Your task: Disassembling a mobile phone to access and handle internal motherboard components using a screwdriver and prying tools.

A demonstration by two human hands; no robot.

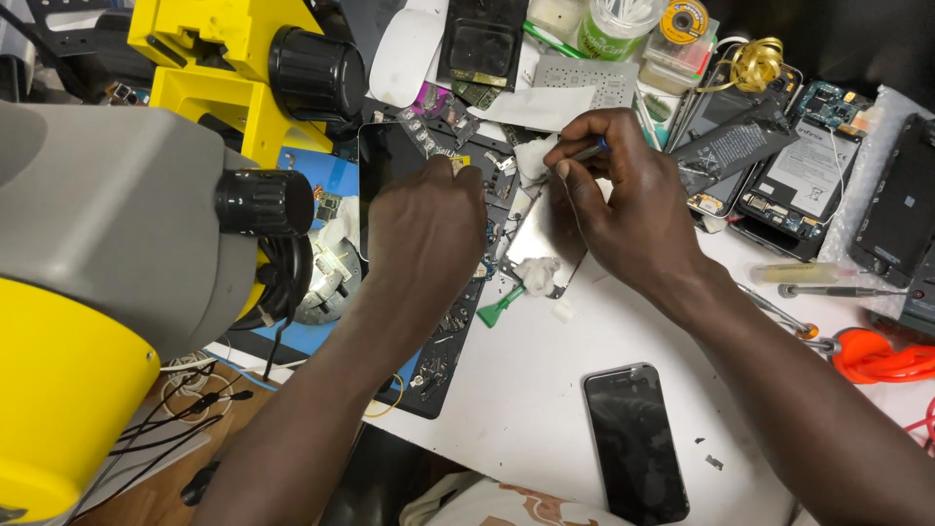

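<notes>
Mid-cleaning: right hand pinching slim tool on white wad, left hand pressing opened phone just beneath; reassembly undone.

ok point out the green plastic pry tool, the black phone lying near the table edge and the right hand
green pry tool (501, 306), head view, on its flat blade
black phone (635, 443), head view, middle of its dark screen
right hand (623, 209), head view, back of the hand

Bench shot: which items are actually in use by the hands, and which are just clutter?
In use:
left hand steadying the metal phone plate
right hand holding a thin tool
white wad at the tool tip

Lying about:
black phone
opened phones
green pry tool
screwdriver
</notes>
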